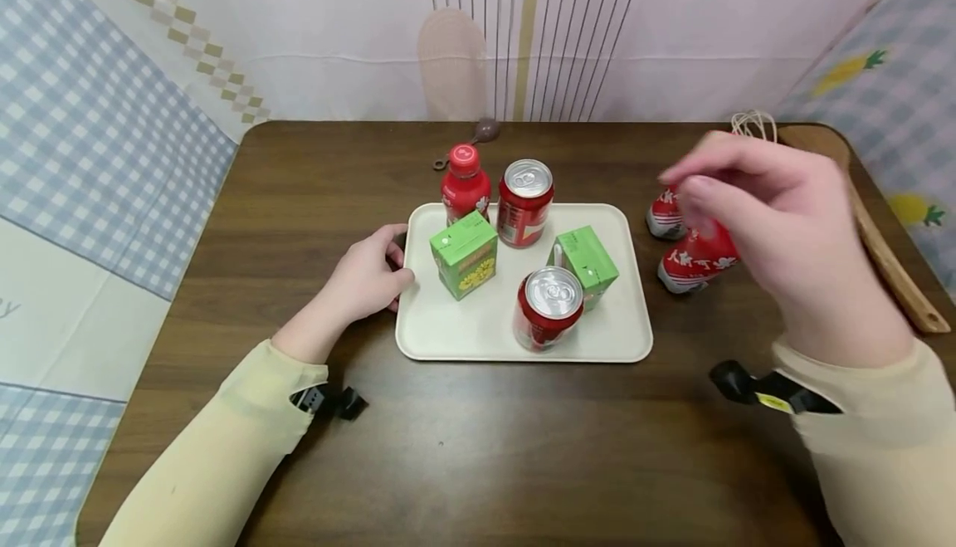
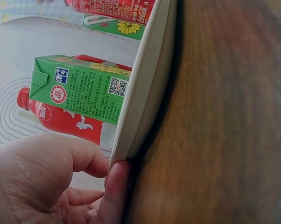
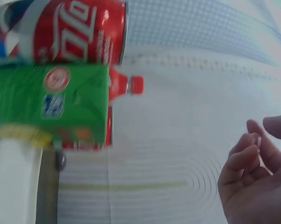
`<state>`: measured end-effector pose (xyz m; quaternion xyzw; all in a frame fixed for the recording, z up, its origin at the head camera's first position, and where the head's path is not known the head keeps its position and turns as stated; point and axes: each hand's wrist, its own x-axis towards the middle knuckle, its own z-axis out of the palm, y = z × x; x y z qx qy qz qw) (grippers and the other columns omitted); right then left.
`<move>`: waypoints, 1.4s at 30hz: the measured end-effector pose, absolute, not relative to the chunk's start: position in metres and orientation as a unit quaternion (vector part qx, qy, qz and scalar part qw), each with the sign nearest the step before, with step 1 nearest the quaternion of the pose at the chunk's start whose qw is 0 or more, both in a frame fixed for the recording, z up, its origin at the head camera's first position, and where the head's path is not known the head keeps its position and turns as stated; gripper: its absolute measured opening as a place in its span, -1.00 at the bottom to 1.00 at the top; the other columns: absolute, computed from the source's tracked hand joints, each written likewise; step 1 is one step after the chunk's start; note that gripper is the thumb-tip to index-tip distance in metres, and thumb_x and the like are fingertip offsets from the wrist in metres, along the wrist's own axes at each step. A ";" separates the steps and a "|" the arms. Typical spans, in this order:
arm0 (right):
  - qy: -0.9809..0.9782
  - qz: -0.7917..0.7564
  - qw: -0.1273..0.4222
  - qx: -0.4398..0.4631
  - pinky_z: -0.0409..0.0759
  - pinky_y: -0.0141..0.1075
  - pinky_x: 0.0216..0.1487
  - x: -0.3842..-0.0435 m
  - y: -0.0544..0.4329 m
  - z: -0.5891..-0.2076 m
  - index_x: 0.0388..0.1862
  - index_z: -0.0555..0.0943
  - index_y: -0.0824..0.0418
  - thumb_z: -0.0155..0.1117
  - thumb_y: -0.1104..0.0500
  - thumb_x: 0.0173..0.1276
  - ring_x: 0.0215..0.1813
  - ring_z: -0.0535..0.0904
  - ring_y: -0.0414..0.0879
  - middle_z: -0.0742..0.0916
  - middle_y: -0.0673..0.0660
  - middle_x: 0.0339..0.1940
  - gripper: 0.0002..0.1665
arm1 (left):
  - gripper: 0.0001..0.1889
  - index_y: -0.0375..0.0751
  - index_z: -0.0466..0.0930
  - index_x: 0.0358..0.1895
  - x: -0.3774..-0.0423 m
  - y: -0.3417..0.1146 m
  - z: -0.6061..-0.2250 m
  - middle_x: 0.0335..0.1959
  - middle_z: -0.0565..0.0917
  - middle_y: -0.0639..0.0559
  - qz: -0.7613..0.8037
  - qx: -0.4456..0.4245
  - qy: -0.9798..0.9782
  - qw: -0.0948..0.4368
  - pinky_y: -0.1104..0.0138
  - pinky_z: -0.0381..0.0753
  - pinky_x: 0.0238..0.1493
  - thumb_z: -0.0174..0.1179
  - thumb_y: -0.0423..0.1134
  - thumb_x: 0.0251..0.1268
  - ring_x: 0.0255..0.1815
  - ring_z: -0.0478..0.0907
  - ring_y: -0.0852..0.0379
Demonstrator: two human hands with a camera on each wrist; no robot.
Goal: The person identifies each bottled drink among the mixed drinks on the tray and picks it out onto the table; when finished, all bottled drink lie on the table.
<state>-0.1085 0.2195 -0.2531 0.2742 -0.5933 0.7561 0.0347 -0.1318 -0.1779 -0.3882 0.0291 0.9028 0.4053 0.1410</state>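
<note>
My left hand [image 1: 371,275] grips the left rim of a white tray [image 1: 448,335]; the left wrist view shows finger and thumb tips pinching the rim. On the tray stand a red bottle [image 1: 465,186], a can [image 1: 525,213] at the back, a green drink carton [image 1: 465,256] at the left, a second green carton [image 1: 590,261] and a Coca-Cola can [image 1: 551,315] in front. My right hand [image 1: 777,207], fingers loosely bent and holding nothing, hovers right of the tray. Below it two red bottles [image 1: 690,263] are partly hidden by the hand.
A long wooden utensil [image 1: 892,261] lies along the table's right side, beside a white coiled cord [image 1: 753,124]. Behind the tray lies a small spoon-like utensil [image 1: 487,129]. Patterned cloth [image 1: 336,32] hangs behind the brown wooden table [image 1: 448,456].
</note>
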 end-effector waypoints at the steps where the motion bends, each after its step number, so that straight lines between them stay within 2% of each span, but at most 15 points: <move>1: -0.631 0.731 0.036 0.255 0.39 -0.32 -0.58 -0.111 0.210 -0.249 -0.13 0.60 0.71 0.16 0.58 0.37 -0.51 0.40 0.02 0.60 0.26 -0.49 -0.83 | -0.26 -0.24 0.22 0.54 -0.132 -0.179 -0.389 -0.12 0.51 -0.18 0.407 0.028 0.902 0.141 0.21 0.76 -0.58 0.10 -0.38 0.21 -0.55 0.64 0.01; 5: -0.754 0.623 0.002 0.208 0.53 -0.38 -0.52 -0.128 0.176 -0.235 -0.03 0.71 0.39 0.31 0.31 0.44 -0.44 0.50 0.00 0.68 0.18 -0.41 -0.80 | -0.27 -0.24 0.23 0.53 -0.131 -0.183 -0.391 -0.12 0.51 -0.18 0.410 0.022 0.901 0.140 0.20 0.76 -0.57 0.10 -0.39 0.21 -0.55 0.64 0.00; 10: -0.842 0.498 -0.045 0.204 0.63 -0.34 -0.32 -0.155 0.141 -0.227 0.12 0.69 0.12 0.29 0.10 0.50 -0.29 0.57 0.02 0.69 0.10 -0.17 -0.72 | -0.27 -0.23 0.24 0.53 -0.130 -0.184 -0.391 -0.12 0.51 -0.18 0.411 0.020 0.901 0.140 0.21 0.76 -0.57 0.10 -0.39 0.22 -0.55 0.64 0.01; 15: -0.872 0.438 -0.044 0.215 0.57 -0.34 -0.36 -0.176 0.121 -0.227 0.16 0.67 0.12 0.26 0.09 0.48 -0.29 0.54 0.00 0.66 0.09 -0.17 -0.67 | -0.27 -0.22 0.24 0.53 -0.131 -0.180 -0.391 -0.12 0.51 -0.17 0.406 0.025 0.903 0.138 0.21 0.76 -0.58 0.10 -0.37 0.21 -0.56 0.65 0.01; 21: -0.891 0.388 -0.057 0.231 0.43 -0.31 -0.27 -0.192 0.113 -0.234 0.16 0.68 0.13 0.30 0.06 0.44 -0.22 0.48 -0.02 0.64 0.10 -0.21 -0.64 | -0.28 -0.21 0.26 0.52 -0.134 -0.173 -0.393 -0.14 0.52 -0.17 0.409 0.038 0.901 0.138 0.22 0.75 -0.59 0.12 -0.38 0.21 -0.58 0.64 0.02; 27: -0.906 0.310 -0.129 0.260 0.50 -0.22 -0.26 -0.207 0.101 -0.245 0.27 0.61 0.07 0.35 -0.03 0.42 -0.22 0.50 -0.02 0.62 0.12 -0.23 -0.51 | -0.27 -0.21 0.26 0.52 -0.134 -0.173 -0.392 -0.14 0.52 -0.17 0.408 0.038 0.902 0.137 0.21 0.75 -0.60 0.12 -0.39 0.20 -0.60 0.64 0.02; 32: -0.911 0.253 -0.177 0.274 0.57 -0.19 -0.25 -0.212 0.087 -0.240 0.35 0.54 0.06 0.33 -0.12 0.40 -0.21 0.54 -0.01 0.63 0.12 -0.18 -0.39 | -0.27 -0.21 0.26 0.52 -0.132 -0.175 -0.389 -0.15 0.52 -0.16 0.407 0.033 0.903 0.132 0.21 0.75 -0.59 0.13 -0.39 0.21 -0.59 0.64 0.01; 37: -0.908 0.245 -0.206 0.270 0.63 -0.18 -0.21 -0.214 0.086 -0.232 0.39 0.51 0.05 0.30 -0.11 0.43 -0.23 0.60 0.01 0.66 0.12 -0.16 -0.39 | -0.27 -0.22 0.25 0.53 -0.132 -0.176 -0.389 -0.15 0.51 -0.17 0.407 0.035 0.903 0.134 0.22 0.75 -0.59 0.12 -0.39 0.21 -0.60 0.63 0.02; 42: -0.904 0.255 -0.209 0.272 0.61 -0.19 -0.23 -0.215 0.083 -0.230 0.37 0.53 0.07 0.31 -0.11 0.41 -0.24 0.58 0.01 0.65 0.13 -0.18 -0.39 | -0.27 -0.22 0.26 0.52 -0.133 -0.177 -0.390 -0.16 0.52 -0.16 0.405 0.036 0.905 0.128 0.21 0.74 -0.61 0.14 -0.39 0.20 -0.61 0.63 0.02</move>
